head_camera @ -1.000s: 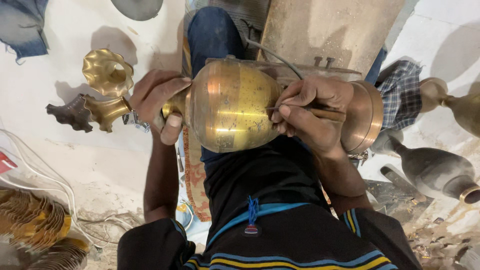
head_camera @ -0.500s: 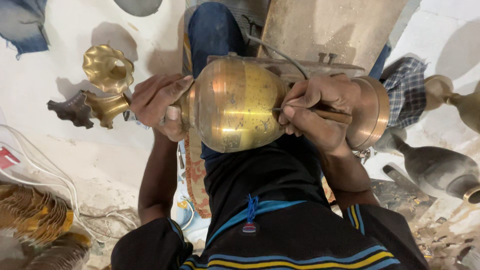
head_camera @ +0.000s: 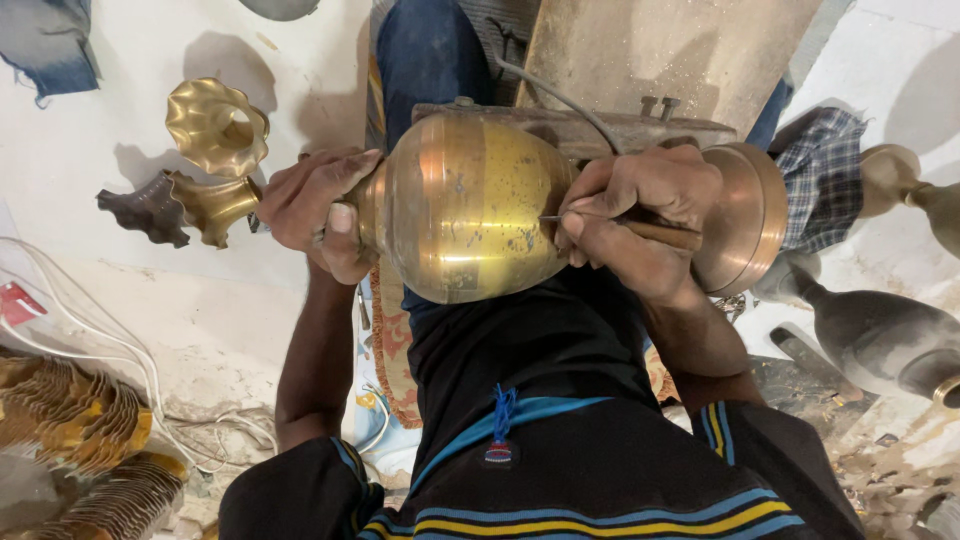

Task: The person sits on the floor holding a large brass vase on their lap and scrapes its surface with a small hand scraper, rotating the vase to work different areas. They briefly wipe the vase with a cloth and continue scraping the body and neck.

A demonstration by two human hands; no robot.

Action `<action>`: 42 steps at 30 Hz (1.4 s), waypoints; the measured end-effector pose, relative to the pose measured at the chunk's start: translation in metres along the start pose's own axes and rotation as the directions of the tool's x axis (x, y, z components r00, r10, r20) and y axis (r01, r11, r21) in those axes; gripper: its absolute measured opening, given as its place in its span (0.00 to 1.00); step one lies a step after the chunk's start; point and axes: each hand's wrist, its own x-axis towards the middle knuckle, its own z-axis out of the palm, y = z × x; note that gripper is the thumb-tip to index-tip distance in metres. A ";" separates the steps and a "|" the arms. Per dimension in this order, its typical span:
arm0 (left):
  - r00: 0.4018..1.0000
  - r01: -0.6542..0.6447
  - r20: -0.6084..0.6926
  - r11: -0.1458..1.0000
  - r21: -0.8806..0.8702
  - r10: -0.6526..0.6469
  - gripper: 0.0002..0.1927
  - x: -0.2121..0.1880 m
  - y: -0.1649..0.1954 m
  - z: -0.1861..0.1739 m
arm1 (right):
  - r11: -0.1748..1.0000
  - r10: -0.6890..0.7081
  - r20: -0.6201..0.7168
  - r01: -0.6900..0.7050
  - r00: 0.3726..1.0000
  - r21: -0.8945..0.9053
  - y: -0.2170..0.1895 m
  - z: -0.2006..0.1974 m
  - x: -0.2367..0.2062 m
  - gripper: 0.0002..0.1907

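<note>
Brass vase [head_camera: 465,205] laid sideways across lap. Left hand [head_camera: 320,210] clasped round narrow neck. Right hand [head_camera: 640,215] fingers pinched on engraving tool [head_camera: 620,225], tip touching belly. No engraved pattern visible; surface judged largely unworked. Fluted brass pieces [head_camera: 205,160] lying beyond.

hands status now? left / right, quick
Left hand: closed around the narrow neck of the brass vase, steadying it.
Right hand: closed on a thin pointed tool, its tip at the vase's body.

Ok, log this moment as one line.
left hand: grips vase neck | right hand: holds pointed tool tip on brass vase | vase: sideways on lap
</note>
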 end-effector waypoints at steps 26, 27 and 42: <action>0.843 0.502 0.173 0.860 0.091 -0.510 0.23 0.005 0.041 -0.013 | 0.996 0.073 0.045 -0.070 0.996 -0.061 -0.014 0.002 0.003 0.13; 0.806 0.542 0.187 0.827 0.148 -0.562 0.25 0.003 0.046 -0.014 | 0.997 0.058 0.053 -0.055 0.997 -0.056 -0.015 0.002 0.003 0.13; 0.908 -0.379 -0.217 0.923 -0.065 0.358 0.24 0.003 -0.019 0.017 | 0.998 0.049 0.006 -0.049 0.999 -0.027 -0.010 0.004 -0.004 0.12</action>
